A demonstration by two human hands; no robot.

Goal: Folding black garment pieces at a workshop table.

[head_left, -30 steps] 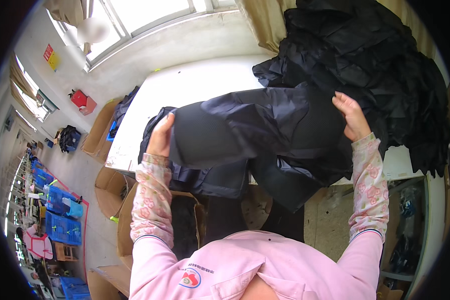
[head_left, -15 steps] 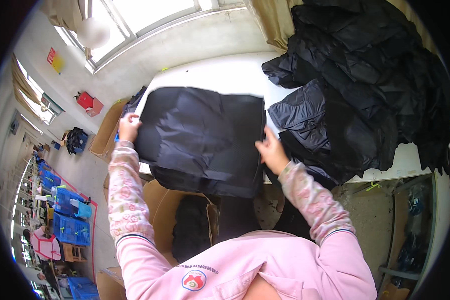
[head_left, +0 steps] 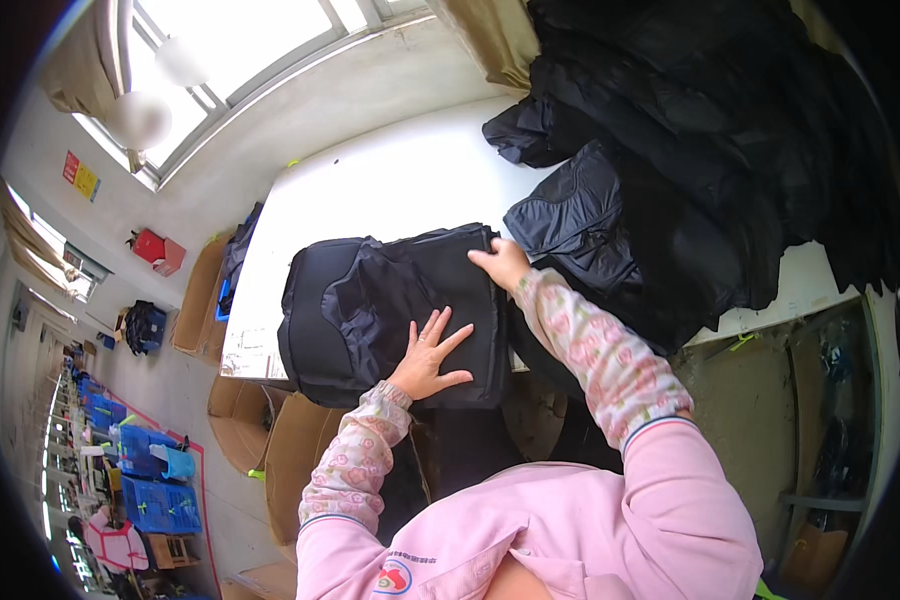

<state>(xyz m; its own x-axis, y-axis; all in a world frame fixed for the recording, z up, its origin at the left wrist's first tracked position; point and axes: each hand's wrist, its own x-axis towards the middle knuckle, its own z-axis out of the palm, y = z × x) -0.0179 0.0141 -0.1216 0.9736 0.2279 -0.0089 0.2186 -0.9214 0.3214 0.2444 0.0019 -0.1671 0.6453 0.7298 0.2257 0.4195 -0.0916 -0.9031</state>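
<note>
Pressing contact, left grip (head_left: 432,362): palm down with fingers spread wide, resting on top of the black cloth stack (head_left: 390,305); nothing is clasped.
Edge contact, right grip (head_left: 502,263): partly curled at the far right corner of the stack, thumb over the top; whether cloth is pinched cannot be told.
Stack position: beneath the left grip and to the left of the right grip, laid flat at the near edge of the white surface (head_left: 390,190).
Stack condition: layered, right edges roughly aligned, a wrinkled panel across the middle.
Right of stack: a shiny black piece (head_left: 570,215) just beside the right grip, adjoining a large black cloth heap (head_left: 720,130).
Below surface: an open cardboard box (head_left: 300,440), left of the person's legs.
</note>
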